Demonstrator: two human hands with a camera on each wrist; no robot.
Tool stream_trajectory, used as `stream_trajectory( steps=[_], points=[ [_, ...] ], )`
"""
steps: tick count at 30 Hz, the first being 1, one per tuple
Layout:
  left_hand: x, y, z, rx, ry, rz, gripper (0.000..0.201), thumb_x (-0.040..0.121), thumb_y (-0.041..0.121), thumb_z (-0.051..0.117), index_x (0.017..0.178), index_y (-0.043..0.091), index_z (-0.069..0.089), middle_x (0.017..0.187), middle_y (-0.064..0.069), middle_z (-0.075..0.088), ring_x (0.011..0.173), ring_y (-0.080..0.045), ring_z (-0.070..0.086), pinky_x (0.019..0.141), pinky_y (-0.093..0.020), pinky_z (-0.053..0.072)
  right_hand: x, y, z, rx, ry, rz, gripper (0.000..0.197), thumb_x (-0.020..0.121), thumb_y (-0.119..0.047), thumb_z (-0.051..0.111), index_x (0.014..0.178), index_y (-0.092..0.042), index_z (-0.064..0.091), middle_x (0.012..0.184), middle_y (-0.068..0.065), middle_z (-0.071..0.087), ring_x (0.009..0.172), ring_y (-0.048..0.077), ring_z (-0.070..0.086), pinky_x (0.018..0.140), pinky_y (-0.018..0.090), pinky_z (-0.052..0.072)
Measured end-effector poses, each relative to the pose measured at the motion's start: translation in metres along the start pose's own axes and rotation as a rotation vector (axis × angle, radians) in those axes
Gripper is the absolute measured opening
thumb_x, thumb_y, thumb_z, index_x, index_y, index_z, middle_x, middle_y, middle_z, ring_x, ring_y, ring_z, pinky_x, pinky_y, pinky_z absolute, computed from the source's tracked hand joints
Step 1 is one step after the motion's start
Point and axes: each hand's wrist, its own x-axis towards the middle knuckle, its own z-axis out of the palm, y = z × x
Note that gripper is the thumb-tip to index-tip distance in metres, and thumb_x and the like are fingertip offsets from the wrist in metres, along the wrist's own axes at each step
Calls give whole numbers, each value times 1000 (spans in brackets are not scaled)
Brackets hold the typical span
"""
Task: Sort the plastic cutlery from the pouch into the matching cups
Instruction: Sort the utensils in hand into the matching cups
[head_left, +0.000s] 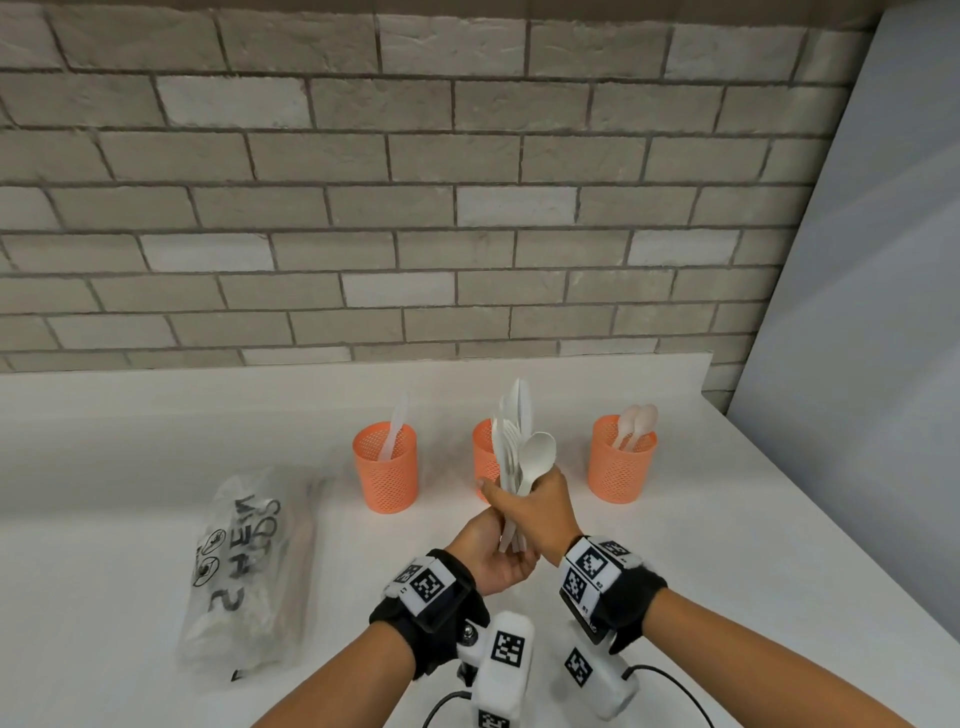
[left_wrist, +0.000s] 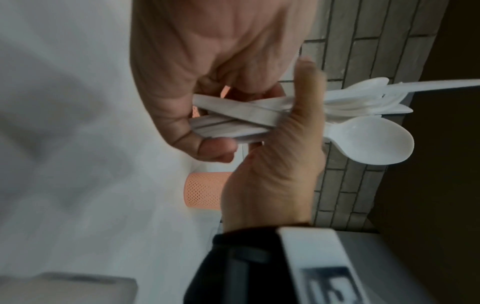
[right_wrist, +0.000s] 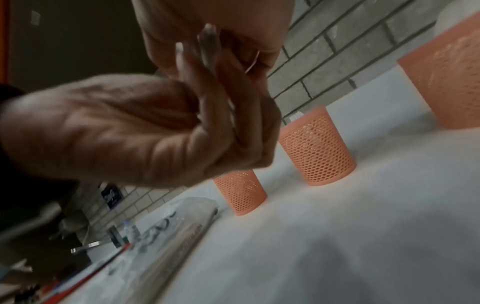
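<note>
Both hands hold one bundle of white plastic cutlery (head_left: 511, 447) upright over the counter, in front of the middle orange mesh cup (head_left: 482, 457). My left hand (head_left: 498, 558) grips the handle ends (left_wrist: 233, 121) from below. My right hand (head_left: 535, 501) wraps round the bundle higher up, its thumb (left_wrist: 307, 96) across the handles. A spoon (head_left: 537, 452) (left_wrist: 376, 142) sticks out on the right of the bundle, beside forks and knives. The left cup (head_left: 385, 467) holds a knife. The right cup (head_left: 622, 460) holds spoons. The middle cup's contents are hidden.
The clear printed pouch (head_left: 249, 571) (right_wrist: 168, 236) lies on the white counter (head_left: 727, 545) to the left of my hands. A brick wall (head_left: 415, 208) runs behind the cups, and a grey panel (head_left: 857, 312) closes the right side. Cables trail at the near edge.
</note>
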Motion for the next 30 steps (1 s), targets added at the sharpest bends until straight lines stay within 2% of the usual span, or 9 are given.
stream_trajectory(
  steps=[6, 9, 13, 18, 20, 23, 25, 27, 30],
  points=[
    [3, 3, -13, 9, -15, 8, 33, 97, 39, 41, 86, 13, 58, 72, -3, 54, 51, -11, 57, 43, -16, 50, 5, -6, 5, 99, 5, -5, 55, 63, -16, 82, 109, -8, 52, 84, -2, 63, 76, 7, 63, 66, 16, 50],
    [0, 4, -15, -66, -49, 21, 28, 98, 26, 40, 87, 7, 58, 78, -7, 57, 70, -16, 57, 53, -23, 57, 5, -5, 10, 107, 33, 22, 42, 69, -9, 78, 105, -4, 56, 79, 2, 63, 69, 6, 63, 60, 15, 50],
    [-4, 0, -19, -111, -24, -15, 32, 97, 16, 34, 80, 0, 56, 72, -14, 57, 69, -24, 55, 51, -31, 58, 5, -3, 13, 139, 83, 28, 26, 78, 3, 66, 101, 0, 54, 67, 2, 57, 51, 0, 56, 50, 13, 46],
    [-6, 6, -13, -145, -74, -19, 33, 99, 16, 32, 91, 1, 60, 72, -15, 69, 75, -24, 62, 58, -35, 59, 5, -3, 17, 159, 128, -17, 36, 76, 2, 69, 110, -2, 55, 86, 5, 64, 73, 2, 62, 67, 15, 52],
    [-6, 11, -9, -146, -102, 13, 32, 99, 16, 32, 94, 4, 61, 72, -11, 72, 79, -22, 63, 63, -33, 58, 7, -3, 17, 181, 141, 0, 33, 75, 2, 71, 104, -10, 60, 88, 3, 66, 77, 5, 64, 72, 19, 53],
    [-7, 14, -1, -170, -55, 21, 30, 99, 18, 34, 88, 6, 59, 59, -10, 70, 58, -21, 68, 58, -33, 57, 12, -1, 15, 204, 156, 37, 29, 76, 3, 70, 81, -24, 61, 75, -4, 65, 67, 1, 64, 62, 15, 52],
    [-8, 13, 4, -188, -16, 1, 29, 99, 17, 35, 85, 3, 57, 53, -12, 67, 47, -24, 66, 48, -34, 57, 16, 1, 13, 203, 151, 52, 29, 77, 3, 68, 77, -24, 59, 71, -1, 63, 64, 8, 62, 57, 18, 51],
    [-8, 15, 8, -204, -5, 1, 30, 99, 14, 35, 84, 0, 57, 52, -14, 67, 44, -25, 65, 44, -36, 56, 22, 2, 11, 219, 142, 54, 30, 78, 5, 66, 76, -25, 59, 69, -1, 62, 59, 5, 61, 54, 17, 50],
    [3, 22, 11, -164, 13, 47, 29, 98, 8, 34, 86, -1, 58, 76, -14, 65, 69, -24, 64, 71, -40, 54, 29, 7, 7, 243, 113, 41, 36, 77, 8, 66, 77, -27, 60, 70, -12, 65, 62, -7, 64, 58, 10, 50]
  ],
)
